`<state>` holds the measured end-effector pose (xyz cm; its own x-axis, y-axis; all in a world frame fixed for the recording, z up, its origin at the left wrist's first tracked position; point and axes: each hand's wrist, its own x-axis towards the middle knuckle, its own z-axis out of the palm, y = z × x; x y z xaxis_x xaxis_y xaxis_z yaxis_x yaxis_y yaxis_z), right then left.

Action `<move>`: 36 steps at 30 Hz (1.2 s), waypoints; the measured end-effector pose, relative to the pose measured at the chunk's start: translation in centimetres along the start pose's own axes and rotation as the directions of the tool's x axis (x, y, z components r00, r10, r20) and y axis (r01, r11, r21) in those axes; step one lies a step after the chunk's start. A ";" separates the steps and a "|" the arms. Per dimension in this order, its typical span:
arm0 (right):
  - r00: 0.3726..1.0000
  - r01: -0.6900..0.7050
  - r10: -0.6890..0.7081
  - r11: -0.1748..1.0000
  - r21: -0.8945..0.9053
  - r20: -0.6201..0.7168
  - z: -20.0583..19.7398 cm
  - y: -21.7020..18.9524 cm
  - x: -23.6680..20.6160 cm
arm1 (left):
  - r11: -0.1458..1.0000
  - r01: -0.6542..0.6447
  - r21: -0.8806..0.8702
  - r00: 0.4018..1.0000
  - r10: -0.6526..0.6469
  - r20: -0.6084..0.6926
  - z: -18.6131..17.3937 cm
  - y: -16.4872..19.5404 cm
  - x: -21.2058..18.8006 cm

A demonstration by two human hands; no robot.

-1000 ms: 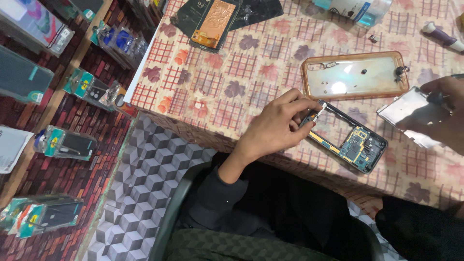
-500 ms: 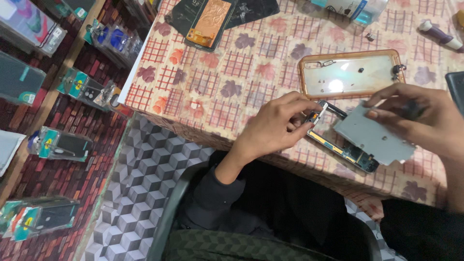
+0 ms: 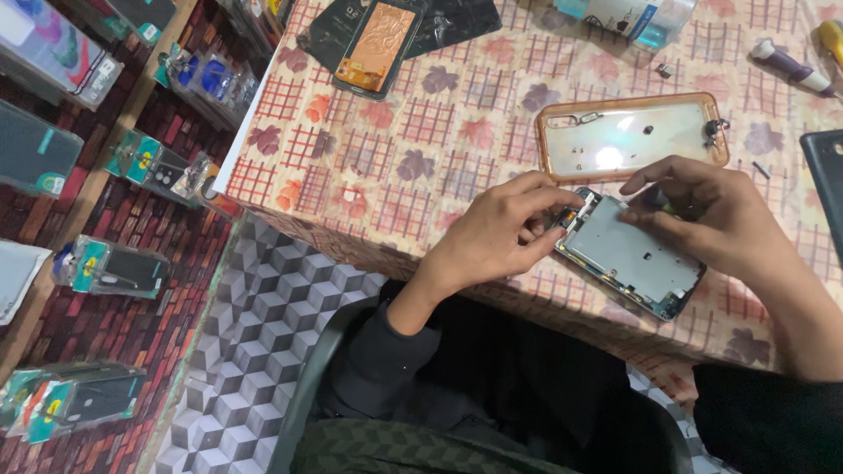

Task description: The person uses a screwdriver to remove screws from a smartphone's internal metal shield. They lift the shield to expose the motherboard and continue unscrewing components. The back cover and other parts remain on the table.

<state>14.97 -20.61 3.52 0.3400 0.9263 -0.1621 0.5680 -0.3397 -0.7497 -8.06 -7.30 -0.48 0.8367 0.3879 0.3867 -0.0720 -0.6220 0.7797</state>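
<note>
A dismantled phone [image 3: 628, 256] lies near the table's front edge, with a grey metal plate laid over its frame. My left hand [image 3: 500, 233] pinches the phone's upper left corner with thumb and fingers. My right hand [image 3: 711, 215] presses fingertips on the plate's upper right part. Just behind the phone lies a clear orange-rimmed phone case [image 3: 632, 136], flat and empty.
The table wears a checked floral cloth [image 3: 421, 132]. A phone with a copper-coloured back [image 3: 373, 44] and dark panels lie at the back left. A bottle [image 3: 632, 17], a screwdriver [image 3: 790, 66] and a dark phone [image 3: 825, 175] sit to the right. Boxed goods line the floor at left.
My right hand brought the grey plate from the right down onto the phone frame, and now it lies flat on it. My left hand stayed at the phone's corner.
</note>
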 end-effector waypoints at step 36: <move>0.816 0.459 -0.560 0.780 -0.426 -0.146 2.9 -1.5 -1.1 | 0.999 0.030 -0.035 0.998 -0.028 0.050 -0.5 0.8 -0.2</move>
<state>11.61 -20.71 2.96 0.0691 0.9218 0.3815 0.9182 0.0908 -0.3856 -8.58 -7.49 0.31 0.8646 0.3708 0.3392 -0.0655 -0.5861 0.8076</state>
